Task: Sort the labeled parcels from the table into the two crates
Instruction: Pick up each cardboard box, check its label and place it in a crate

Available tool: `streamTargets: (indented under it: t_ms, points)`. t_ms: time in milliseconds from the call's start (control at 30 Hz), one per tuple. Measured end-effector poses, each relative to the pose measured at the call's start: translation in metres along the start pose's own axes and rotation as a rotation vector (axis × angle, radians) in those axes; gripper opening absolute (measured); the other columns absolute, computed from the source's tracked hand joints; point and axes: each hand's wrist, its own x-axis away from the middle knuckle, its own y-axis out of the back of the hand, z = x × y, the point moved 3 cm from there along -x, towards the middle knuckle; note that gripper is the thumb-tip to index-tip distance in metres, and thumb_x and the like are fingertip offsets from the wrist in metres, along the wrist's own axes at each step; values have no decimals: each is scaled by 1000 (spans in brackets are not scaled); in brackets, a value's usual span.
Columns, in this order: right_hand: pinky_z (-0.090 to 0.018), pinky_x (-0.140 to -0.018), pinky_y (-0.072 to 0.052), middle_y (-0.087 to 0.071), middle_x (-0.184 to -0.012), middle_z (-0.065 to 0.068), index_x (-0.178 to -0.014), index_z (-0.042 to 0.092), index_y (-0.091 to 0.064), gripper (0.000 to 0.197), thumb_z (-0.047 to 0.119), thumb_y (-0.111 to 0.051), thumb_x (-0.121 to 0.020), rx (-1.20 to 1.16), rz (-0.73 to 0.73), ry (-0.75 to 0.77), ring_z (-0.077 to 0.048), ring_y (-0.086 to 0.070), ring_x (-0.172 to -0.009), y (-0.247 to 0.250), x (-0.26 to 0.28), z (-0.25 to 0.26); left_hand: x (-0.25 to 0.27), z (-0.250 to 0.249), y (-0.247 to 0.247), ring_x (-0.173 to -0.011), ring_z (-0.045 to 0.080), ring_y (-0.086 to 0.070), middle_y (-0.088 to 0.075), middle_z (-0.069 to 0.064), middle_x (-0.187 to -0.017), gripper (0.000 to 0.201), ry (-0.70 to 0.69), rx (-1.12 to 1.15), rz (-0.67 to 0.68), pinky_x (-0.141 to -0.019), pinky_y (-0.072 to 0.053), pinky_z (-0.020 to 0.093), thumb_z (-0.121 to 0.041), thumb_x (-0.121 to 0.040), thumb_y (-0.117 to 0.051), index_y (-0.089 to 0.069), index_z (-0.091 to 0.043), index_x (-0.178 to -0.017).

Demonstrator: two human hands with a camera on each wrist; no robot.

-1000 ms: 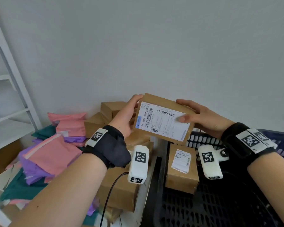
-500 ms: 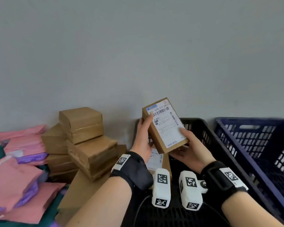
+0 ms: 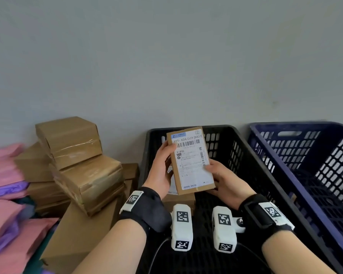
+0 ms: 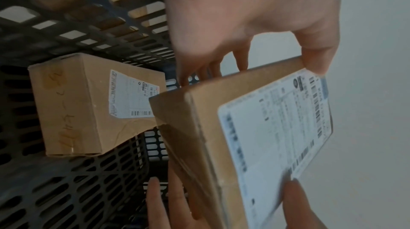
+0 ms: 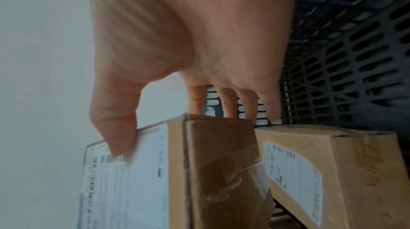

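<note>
**Cardboard parcel held upright over the black crate**

Brown cardboard parcel with a white shipping label (image 3: 190,160) is standing on end, long axis vertical, label facing me. I am gripping it with both hands: my left hand (image 3: 160,171) is curling round its left edge, thumb on the label; my right hand (image 3: 224,180) is pinching its lower right corner. It is hanging directly above the black slotted plastic crate (image 3: 251,167), over a second labelled cardboard box (image 4: 93,103) lying inside. The blue slotted plastic crate (image 3: 313,155) is sitting beside it, nearer my right hand.
</note>
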Motion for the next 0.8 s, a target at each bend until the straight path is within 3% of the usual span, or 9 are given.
streamTargets:
  t_ms: [100, 467, 800]
  points:
    - [-39, -92, -49, -67, -121, -5, -128, 24, -56, 66, 36, -73, -66, -22, -15, 14, -26, -60, -116, -1, -4, -1, 0, 0, 1, -117, 28, -59, -69, 3, -118, 40, -14, 40, 6, -105, -40, 54, -36, -88, -60, -59, -24, -126]
    - [-40, -92, -48, -67, -121, -7, -129, 21, -56, 73, 36, -76, -61, -51, -14, 38, -29, -59, -116, 2, -6, -4, 2, 4, -2, -119, 29, -58, -68, 4, -120, 59, -32, 45, 44, -106, -39, 55, -51, -75, -63, -59, -24, -127]
    - [-45, -100, -44, -67, -122, -6, -128, 21, -57, 76, 38, -76, -57, -45, -12, 33, -29, -57, -121, 3, -3, -5, 4, 3, -5, -119, 30, -58, -67, 5, -121, 65, -24, 48, 23, -103, -42, 52, -52, -73, -61, -56, -22, -131]
